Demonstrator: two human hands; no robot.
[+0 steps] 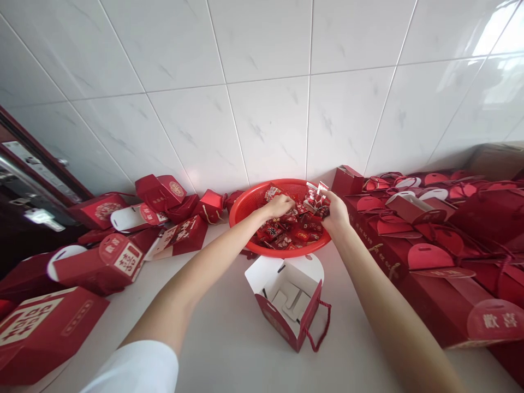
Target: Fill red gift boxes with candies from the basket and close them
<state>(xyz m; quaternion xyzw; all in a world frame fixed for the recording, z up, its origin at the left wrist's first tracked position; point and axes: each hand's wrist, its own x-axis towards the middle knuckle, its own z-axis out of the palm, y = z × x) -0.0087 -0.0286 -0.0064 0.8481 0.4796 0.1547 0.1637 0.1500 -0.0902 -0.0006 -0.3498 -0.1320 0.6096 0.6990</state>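
Note:
A red plastic basket (282,252) holds many small red wrapped candies (286,226). Over its middle is my left hand (279,206), fingers pinched together down at the candies; what they hold, if anything, is too small to tell. At the basket's right side my right hand (336,212) holds several wrapped candies (314,197) against its fingers. In front of the basket stands a red gift box (282,322), its lid flaps up, its white inside showing with no candy in it, and a red cord handle hanging at its right.
Folded red boxes (98,262) are heaped at the left. More red boxes (429,262) with rounded flaps crowd the right side. Behind everything rises a white tiled wall (266,120). A dark door frame with a metal lock and keys (44,218) is at the far left.

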